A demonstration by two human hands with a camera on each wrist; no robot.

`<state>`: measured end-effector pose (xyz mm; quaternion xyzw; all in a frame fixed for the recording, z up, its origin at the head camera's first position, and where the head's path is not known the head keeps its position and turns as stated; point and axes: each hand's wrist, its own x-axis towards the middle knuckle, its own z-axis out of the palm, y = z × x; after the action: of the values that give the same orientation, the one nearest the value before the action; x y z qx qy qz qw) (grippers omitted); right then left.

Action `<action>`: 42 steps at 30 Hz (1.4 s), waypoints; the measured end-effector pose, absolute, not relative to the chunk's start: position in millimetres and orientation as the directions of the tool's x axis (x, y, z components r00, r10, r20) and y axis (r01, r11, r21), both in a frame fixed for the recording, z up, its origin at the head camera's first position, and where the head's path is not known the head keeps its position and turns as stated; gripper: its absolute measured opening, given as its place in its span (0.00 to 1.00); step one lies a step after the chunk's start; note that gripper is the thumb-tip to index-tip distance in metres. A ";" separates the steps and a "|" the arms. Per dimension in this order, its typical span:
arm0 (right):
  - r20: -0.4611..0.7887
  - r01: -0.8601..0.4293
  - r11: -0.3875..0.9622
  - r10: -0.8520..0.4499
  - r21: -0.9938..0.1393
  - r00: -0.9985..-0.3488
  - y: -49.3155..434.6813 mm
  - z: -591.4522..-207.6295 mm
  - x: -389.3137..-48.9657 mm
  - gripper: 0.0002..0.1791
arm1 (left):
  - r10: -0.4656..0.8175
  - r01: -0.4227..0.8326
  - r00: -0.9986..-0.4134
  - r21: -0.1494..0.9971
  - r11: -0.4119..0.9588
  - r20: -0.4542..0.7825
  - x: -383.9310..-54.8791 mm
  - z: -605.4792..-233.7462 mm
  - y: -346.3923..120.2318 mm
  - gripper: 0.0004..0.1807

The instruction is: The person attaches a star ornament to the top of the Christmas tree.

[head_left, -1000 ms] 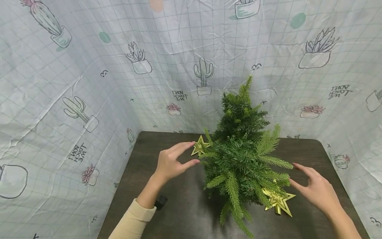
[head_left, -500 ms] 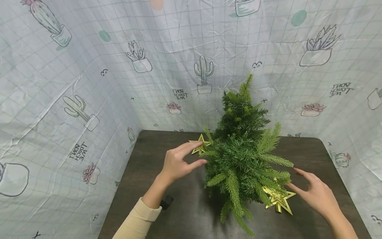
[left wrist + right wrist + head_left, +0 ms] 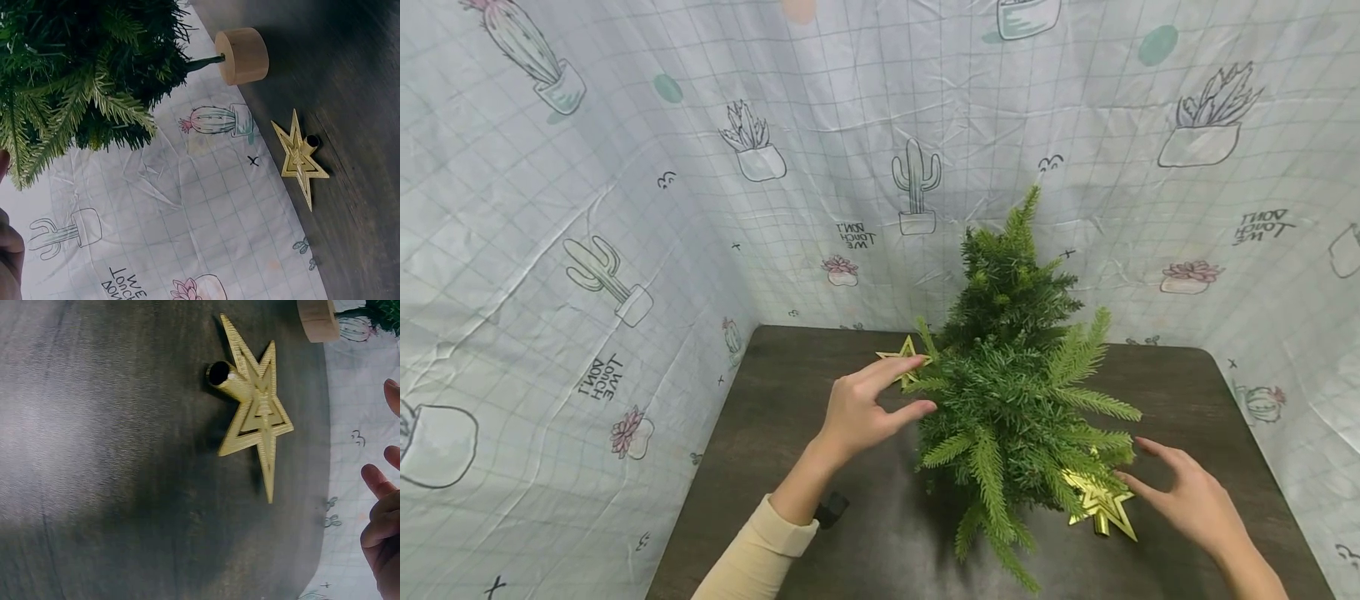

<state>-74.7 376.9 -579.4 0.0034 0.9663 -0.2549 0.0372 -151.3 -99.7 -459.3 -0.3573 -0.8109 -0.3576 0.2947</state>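
Observation:
A small artificial Christmas tree stands on the table, its round wooden base visible in the left wrist view. To the tree's left is my left hand, thumb and fingers spread apart, fingertips right at the outer needles. One gold star tree topper lies behind that hand, partly covered by it. My right hand hovers on the other side, fingers parted and holding nothing, near the lower branch tips. Just below the branches there, a second gold star tree topper with a tube socket lies on the table.
The dark wooden table has curtains printed with potted cacti around its back and sides. A black wrist device shows beside my left cuff. Long light-green branches stick out at the tree's right and front.
My left hand has moved right, closer to the tree, and now overlaps the rear star more. My right hand has shifted slightly down. Tree and stars stay in place.

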 end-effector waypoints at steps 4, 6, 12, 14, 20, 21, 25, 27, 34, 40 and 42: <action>-0.105 0.036 0.869 -0.019 -0.494 -0.994 380.1 -588.8 -73.3 0.45 | 0.361 0.780 -0.583 0.377 0.499 0.728 -149.8 -459.4 -96.5 0.35; -0.113 0.036 0.869 -0.022 -0.494 -0.993 381.7 -592.9 -73.1 0.44 | 0.356 0.775 -0.588 0.382 0.503 0.726 -149.5 -459.4 -95.0 0.35; -0.159 0.054 0.866 -0.030 -0.497 -0.987 386.4 -602.8 -73.5 0.46 | 0.352 0.776 -0.587 0.383 0.500 0.729 -149.8 -459.7 -90.3 0.35; -0.171 0.065 0.869 -0.023 -0.491 -0.985 387.4 -606.5 -72.5 0.49 | 0.356 0.784 -0.581 0.384 0.489 0.732 -149.8 -459.9 -88.6 0.34; -0.207 0.114 0.880 0.018 -0.462 -0.978 391.0 -617.5 -71.0 0.54 | 0.359 0.789 -0.580 0.396 0.469 0.731 -149.2 -460.6 -84.3 0.32; -0.217 0.124 0.881 0.025 -0.456 -0.976 391.8 -619.4 -71.2 0.55 | 0.358 0.789 -0.582 0.398 0.469 0.730 -149.1 -460.6 -83.6 0.32; -0.296 0.178 0.886 0.049 -0.428 -0.954 394.9 -625.2 -73.3 0.60 | 0.350 0.783 -0.587 0.402 0.475 0.730 -148.6 -461.2 -81.4 0.31; -0.327 0.196 0.887 0.054 -0.418 -0.943 396.4 -628.1 -73.8 0.61 | 0.345 0.780 -0.590 0.405 0.477 0.730 -148.3 -461.3 -80.4 0.30; -0.330 0.214 0.883 0.071 -0.419 -0.941 394.5 -635.3 -71.0 0.62 | 0.324 0.761 -0.612 0.426 0.489 0.722 -147.8 -462.7 -77.8 0.29; -0.302 0.216 0.881 0.088 -0.421 -0.949 391.3 -640.7 -67.6 0.62 | 0.311 0.751 -0.623 0.438 0.494 0.718 -146.6 -463.4 -75.3 0.26; -0.305 0.221 0.879 0.093 -0.421 -0.948 390.3 -642.2 -67.1 0.62 | 0.304 0.744 -0.630 0.445 0.499 0.714 -145.9 -463.5 -73.9 0.25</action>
<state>-67.1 390.3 -642.2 0.0818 0.9594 -0.2315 0.1392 -145.9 -73.9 -463.5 -0.3205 -0.8170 -0.3845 0.2864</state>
